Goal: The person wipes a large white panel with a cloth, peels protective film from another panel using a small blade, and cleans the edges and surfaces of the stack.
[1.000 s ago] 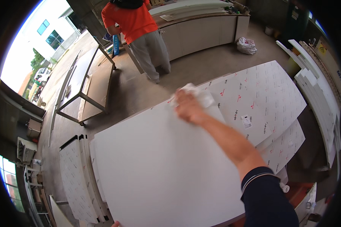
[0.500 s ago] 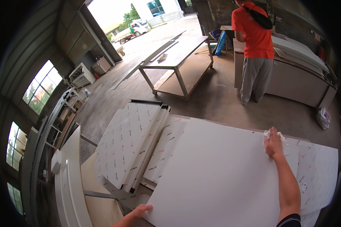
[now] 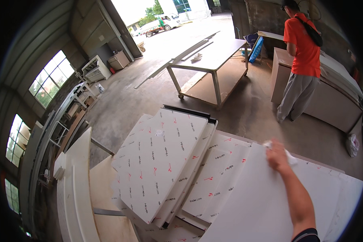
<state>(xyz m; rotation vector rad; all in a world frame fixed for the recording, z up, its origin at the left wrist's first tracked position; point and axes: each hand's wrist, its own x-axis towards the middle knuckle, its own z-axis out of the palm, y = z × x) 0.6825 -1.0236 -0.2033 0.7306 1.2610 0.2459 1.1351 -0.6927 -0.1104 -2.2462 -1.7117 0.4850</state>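
Observation:
My right hand (image 3: 277,156) presses a crumpled white cloth (image 3: 291,158) onto a large plain white panel (image 3: 266,197), close to its far left corner. The fingers are somewhat smeared by motion, and the cloth shows on both sides of them. Left of this panel lie white boards with printed film (image 3: 215,183), partly covered by it. A further stack of film-covered panels (image 3: 159,157) with dark end edges rests beside them. My left hand is out of view.
A wheeled metal-framed table (image 3: 213,60) stands ahead, with long strips on and beside it. A person in an orange shirt (image 3: 302,44) stands at a long bench (image 3: 330,101) on the right. Pale curved boards (image 3: 78,181) lean at the left. A plastic bag (image 3: 352,145) sits far right.
The view has swung, so the room sits further right in it. My right hand has slid the cloth leftward along the panel's far edge. My left hand has left the view.

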